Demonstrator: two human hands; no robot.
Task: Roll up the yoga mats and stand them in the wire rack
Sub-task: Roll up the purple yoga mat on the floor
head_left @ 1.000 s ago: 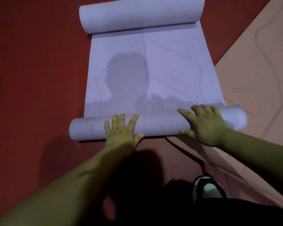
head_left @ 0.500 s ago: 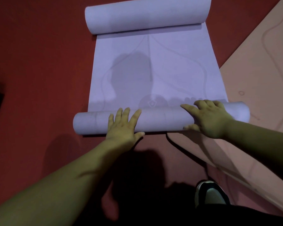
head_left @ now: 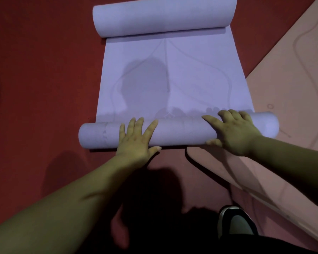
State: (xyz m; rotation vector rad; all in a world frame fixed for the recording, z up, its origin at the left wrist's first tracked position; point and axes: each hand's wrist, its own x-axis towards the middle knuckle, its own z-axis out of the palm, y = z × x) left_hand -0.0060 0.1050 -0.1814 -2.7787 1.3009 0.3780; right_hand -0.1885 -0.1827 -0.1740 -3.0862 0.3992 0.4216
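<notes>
Left hand (head_left: 136,139): released, fingers spread, presses the lilac yoga mat (head_left: 180,132) roll
Right hand (head_left: 235,133): released, on the same roll
Floor (head_left: 37,74): red

Dim red floor (head_left: 35,88), hard shadows
</notes>
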